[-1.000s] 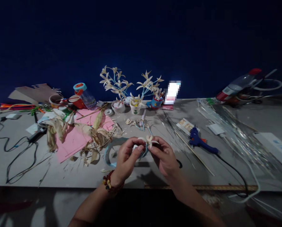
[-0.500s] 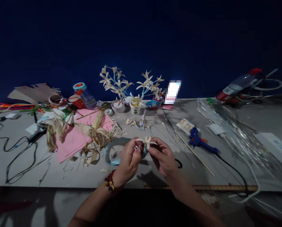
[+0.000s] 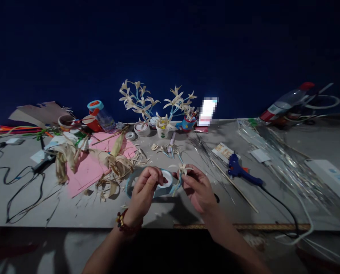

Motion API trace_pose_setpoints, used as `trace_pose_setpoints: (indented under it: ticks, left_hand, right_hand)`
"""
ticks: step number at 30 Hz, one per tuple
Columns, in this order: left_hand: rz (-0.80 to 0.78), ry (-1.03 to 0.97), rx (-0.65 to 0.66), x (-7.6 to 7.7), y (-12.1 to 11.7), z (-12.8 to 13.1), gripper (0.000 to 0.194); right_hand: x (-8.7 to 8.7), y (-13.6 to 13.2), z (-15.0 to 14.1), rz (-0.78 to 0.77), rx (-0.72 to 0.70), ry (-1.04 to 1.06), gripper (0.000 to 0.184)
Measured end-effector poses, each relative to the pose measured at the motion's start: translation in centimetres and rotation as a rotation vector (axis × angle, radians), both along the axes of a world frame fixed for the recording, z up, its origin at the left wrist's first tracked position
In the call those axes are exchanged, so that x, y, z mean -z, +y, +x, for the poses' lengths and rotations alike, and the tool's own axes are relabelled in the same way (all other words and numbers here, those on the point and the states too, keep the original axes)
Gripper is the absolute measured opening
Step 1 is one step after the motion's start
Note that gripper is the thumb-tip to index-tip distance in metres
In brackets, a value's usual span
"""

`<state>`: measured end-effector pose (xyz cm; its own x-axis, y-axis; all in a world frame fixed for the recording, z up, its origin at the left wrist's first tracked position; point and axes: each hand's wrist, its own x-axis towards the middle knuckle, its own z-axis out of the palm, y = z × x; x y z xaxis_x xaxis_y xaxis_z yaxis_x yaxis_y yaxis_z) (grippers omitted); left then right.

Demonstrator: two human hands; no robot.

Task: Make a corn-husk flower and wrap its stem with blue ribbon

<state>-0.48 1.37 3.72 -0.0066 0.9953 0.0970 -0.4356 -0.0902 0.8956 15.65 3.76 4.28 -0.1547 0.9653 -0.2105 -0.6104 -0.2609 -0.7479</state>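
My right hand is closed, its thumb and fingers pinching a cream-coloured handmade flower just below its thin petals. A pale blue wrapped stem hangs down from the flower. My left hand, with a beaded bracelet on the wrist, is closed around the edge of a roll of pale blue tape with a white core. The two hands are apart, with the tape roll between them. On the table under my left hand lies a pale blue loop, partly covered by the hand. Further back lie several blue-stemmed flowers.
White cup and bowl hold finished flower sprays at the back. Dried husks cover pink paper on the left. A blue glue gun, a stick and wires lie right. A leaning bottle stands far right.
My left hand has moved left, away from the flower, and the white core of the tape roll now shows. My right hand has shifted slightly right with the flower, whose stem is now visible.
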Motion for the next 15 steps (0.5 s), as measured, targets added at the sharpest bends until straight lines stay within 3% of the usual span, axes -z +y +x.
trace_pose_setpoints:
  ticks: [4,7,11,15]
  left_hand:
    - [-0.058,-0.088,0.041,0.5,-1.3,-1.9,0.017]
    - [-0.089,-0.023,-0.011,1.2,-3.0,-3.9,0.021]
    - [-0.062,0.263,-0.285,1.6,-6.1,-7.0,0.036]
    - [0.018,0.442,-0.57,0.4,-8.5,-10.6,0.038]
  right_hand:
    - [0.3,0.3,0.6,-0.037,0.027,0.038,0.027]
    - [0.6,0.4,0.8,-0.049,0.031,0.036,0.027]
    - [0.9,0.5,1.0,-0.025,0.052,0.031,0.025]
    - [1.1,0.7,1.3,-0.002,0.074,0.002,0.024]
